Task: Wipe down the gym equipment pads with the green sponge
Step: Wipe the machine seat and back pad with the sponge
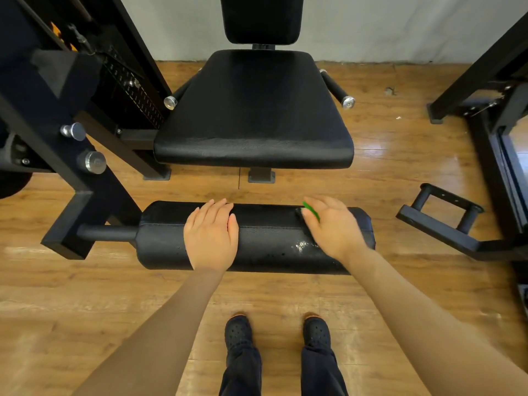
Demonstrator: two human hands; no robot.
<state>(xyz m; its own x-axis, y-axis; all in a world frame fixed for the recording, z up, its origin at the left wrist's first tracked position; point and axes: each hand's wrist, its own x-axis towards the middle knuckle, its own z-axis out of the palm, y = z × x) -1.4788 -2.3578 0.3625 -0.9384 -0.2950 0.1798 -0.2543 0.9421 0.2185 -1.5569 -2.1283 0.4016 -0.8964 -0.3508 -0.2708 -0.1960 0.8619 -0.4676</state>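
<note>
Seat pad point(253, 110) beyond roller pad point(265, 238); metal footrest point(440, 218) rightward.

— What are you working on there?
— Your black roller pad point(265, 241), a long padded cylinder lying crosswise on its steel bar, level, with the bar sticking out of its left end. Near the right end, on the near face, you can see a wet, foamy patch.
— And the green sponge point(311, 210)?
— Only a green sliver shows, on top of the roller pad toward its right end, mostly covered.
— Other pads?
— Beyond the roller you have the black seat pad point(254, 110), broad and flat, front edge facing you, and the upright black backrest pad point(261, 18) rising behind its far edge.
</note>
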